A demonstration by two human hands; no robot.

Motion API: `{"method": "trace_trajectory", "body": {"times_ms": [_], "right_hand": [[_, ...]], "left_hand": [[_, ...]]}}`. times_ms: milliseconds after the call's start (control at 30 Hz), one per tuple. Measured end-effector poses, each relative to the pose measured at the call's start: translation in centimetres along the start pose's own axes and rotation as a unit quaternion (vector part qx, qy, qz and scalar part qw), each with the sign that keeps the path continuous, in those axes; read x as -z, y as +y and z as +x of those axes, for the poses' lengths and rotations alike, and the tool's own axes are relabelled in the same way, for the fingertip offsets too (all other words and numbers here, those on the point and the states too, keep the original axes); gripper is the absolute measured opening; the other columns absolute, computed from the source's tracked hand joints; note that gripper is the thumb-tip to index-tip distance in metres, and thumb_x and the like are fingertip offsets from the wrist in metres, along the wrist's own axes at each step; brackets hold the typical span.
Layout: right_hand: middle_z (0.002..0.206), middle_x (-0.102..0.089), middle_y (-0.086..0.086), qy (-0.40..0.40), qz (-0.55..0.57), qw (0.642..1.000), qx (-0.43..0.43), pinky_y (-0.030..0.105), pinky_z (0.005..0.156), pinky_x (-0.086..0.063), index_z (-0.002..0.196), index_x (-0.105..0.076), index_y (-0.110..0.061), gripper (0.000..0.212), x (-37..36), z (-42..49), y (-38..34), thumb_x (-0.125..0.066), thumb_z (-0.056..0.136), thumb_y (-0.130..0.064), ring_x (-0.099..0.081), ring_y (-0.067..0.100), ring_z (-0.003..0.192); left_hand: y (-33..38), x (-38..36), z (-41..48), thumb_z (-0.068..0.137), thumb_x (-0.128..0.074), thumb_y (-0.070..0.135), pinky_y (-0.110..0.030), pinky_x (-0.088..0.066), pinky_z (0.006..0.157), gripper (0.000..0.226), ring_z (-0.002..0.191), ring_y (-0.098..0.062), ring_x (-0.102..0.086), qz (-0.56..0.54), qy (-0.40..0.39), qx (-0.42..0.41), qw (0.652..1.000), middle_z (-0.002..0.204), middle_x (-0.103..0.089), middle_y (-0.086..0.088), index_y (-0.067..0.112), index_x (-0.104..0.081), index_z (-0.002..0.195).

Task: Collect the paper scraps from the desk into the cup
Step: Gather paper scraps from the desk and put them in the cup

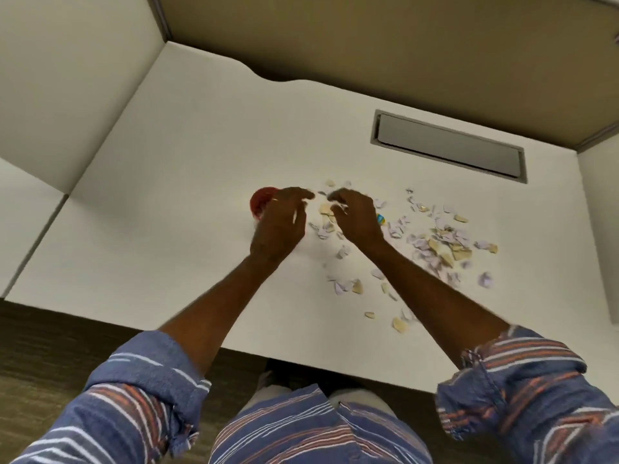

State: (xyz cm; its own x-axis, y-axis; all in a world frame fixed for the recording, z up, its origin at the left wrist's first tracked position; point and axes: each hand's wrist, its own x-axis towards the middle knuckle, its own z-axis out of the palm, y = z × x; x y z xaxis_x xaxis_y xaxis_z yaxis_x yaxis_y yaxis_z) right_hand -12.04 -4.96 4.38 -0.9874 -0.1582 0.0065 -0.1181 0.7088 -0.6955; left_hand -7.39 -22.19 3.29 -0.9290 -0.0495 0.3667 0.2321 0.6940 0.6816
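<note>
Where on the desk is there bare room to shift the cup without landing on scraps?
The desk is bare left of the red cup as far as the side panel, and behind both hands toward the grey cable hatch. It is crowded right of the right hand, where the paper scraps spread toward the near edge.

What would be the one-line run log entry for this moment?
left hand: over red cup | right hand: gathering paper scraps | desk: many scraps left
</note>
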Motion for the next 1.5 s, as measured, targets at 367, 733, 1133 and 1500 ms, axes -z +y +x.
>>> {"method": "trace_trajectory", "body": {"times_ms": [367,733,1133,1500], "right_hand": [[0.131,-0.061,0.012,-0.046,-0.077,0.986,-0.143,0.042,0.101,-0.051,0.131,-0.059,-0.006,0.047,7.5,-19.9,15.6,-0.073,0.088,-0.018,-0.06,0.027,0.119],[0.111,-0.055,0.002,-0.011,0.029,0.978,-0.208,0.016,0.077,-0.048,0.118,-0.062,-0.013,0.051,5.1,-21.2,17.5,-0.085,0.073,-0.016,-0.059,0.012,0.088],[0.153,-0.038,0.012,-0.066,-0.079,0.994,-0.03,0.039,0.119,-0.034,0.145,-0.045,-0.013,0.056,6.1,-15.4,18.5,-0.065,0.094,-0.021,-0.035,0.028,0.144],[0.164,-0.019,0.012,-0.211,-0.272,0.936,0.077,0.042,0.109,-0.045,0.156,-0.023,-0.013,0.059,5.2,-16.2,19.4,-0.043,0.102,-0.002,-0.017,0.027,0.153]], "left_hand": [[2.6,-11.6,-13.1,0.088,-0.043,0.07,-0.061,-0.003,0.12,0.087,0.152,-0.031,0.011,0.186,-0.377,0.016,0.907,0.165,0.009,-0.004,0.031,-0.006,0.156],[5.7,-16.0,-16.2,0.092,-0.028,0.069,-0.049,0.002,0.125,0.089,0.151,-0.032,0.015,0.206,-0.323,0.049,0.923,0.162,0.017,-0.016,0.017,0.003,0.157],[8.5,-19.2,-12.4,0.102,-0.045,0.019,-0.045,-0.014,0.125,0.054,0.153,-0.027,-0.01,0.098,-0.252,0.035,0.962,0.162,-0.018,-0.011,0.01,-0.028,0.152],[7.0,-17.9,-12.4,0.094,-0.062,0.019,-0.038,-0.051,0.098,0.036,0.125,-0.029,-0.054,0.11,-0.258,-0.035,0.959,0.139,-0.055,-0.013,0.012,-0.063,0.129]]}}
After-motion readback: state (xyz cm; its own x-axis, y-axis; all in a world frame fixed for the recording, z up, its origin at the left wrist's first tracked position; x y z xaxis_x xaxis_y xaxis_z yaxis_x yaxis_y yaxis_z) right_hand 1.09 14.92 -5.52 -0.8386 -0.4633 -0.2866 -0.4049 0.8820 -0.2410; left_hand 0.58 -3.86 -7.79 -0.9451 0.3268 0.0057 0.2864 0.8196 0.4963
